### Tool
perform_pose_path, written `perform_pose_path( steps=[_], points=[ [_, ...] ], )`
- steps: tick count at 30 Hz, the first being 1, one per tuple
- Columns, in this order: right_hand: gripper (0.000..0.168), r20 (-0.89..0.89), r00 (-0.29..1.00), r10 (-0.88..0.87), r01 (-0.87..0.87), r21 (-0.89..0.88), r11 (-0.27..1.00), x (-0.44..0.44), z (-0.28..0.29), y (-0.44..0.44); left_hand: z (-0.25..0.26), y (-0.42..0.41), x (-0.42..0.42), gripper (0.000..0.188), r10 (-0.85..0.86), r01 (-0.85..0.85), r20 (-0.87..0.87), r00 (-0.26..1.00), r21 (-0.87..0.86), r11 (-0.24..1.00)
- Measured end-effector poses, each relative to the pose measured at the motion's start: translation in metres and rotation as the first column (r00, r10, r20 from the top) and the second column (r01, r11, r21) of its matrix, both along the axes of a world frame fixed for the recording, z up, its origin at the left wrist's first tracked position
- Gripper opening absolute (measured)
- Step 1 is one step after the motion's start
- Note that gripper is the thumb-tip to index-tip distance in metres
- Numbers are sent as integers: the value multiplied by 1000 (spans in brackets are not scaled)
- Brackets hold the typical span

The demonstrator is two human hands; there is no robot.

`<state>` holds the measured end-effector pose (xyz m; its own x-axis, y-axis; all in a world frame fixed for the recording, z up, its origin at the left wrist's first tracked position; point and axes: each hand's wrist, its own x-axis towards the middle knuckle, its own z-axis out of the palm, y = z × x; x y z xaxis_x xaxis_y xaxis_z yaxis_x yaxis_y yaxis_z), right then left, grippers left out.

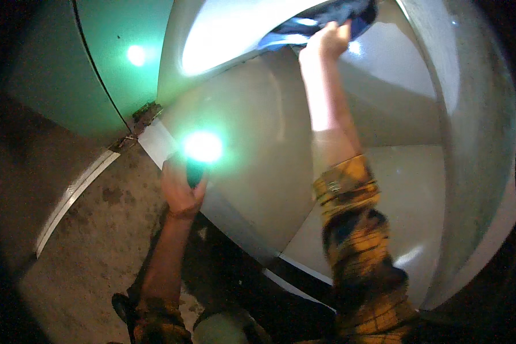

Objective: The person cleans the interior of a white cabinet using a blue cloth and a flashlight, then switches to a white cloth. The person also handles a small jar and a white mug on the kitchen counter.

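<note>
My left hand point(182, 187) is wrapped around a dark hand-held light point(195, 172), whose glare washes out its front end. It is held low, in front of a large glossy panelled surface point(249, 129). My right hand point(327, 41) reaches up at the top, gripping a crumpled dark blue cloth or plastic piece point(357, 21) beside a brightly lit, pale curved panel point(232, 34). What exactly the blue piece is, I cannot tell. A yellow and dark plaid sleeve point(357, 223) covers my right forearm up to below the wrist.
A greenish panel point(129, 81) with a dark seam stands at the upper left. A pale strip point(75, 195) runs along the stained floor point(107, 223) at the left. On the right a curved pale surface point(468, 129) rises. Debris point(144, 116) lies at the panel corner.
</note>
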<state>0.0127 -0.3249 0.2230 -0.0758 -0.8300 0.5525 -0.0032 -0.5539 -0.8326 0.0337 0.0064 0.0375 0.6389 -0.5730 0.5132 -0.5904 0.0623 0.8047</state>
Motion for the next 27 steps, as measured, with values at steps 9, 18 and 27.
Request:
perform_pose_path(
  steps=[9,18,27],
  points=[
    [46,-545,778,-313,195,-264,944,-87,-80,-32,10,-39,-40,55,-94,93,-35,995,-37,995],
    [49,30,999,14,-10,-115,993,49,24,72,5,-7,-10,56,-55,59,-48,997,95,994],
    [57,-822,555,129,72,202,977,-36,-154,51,6,-1,-4,52,-15,26,-76,997,150,988]
  ],
)
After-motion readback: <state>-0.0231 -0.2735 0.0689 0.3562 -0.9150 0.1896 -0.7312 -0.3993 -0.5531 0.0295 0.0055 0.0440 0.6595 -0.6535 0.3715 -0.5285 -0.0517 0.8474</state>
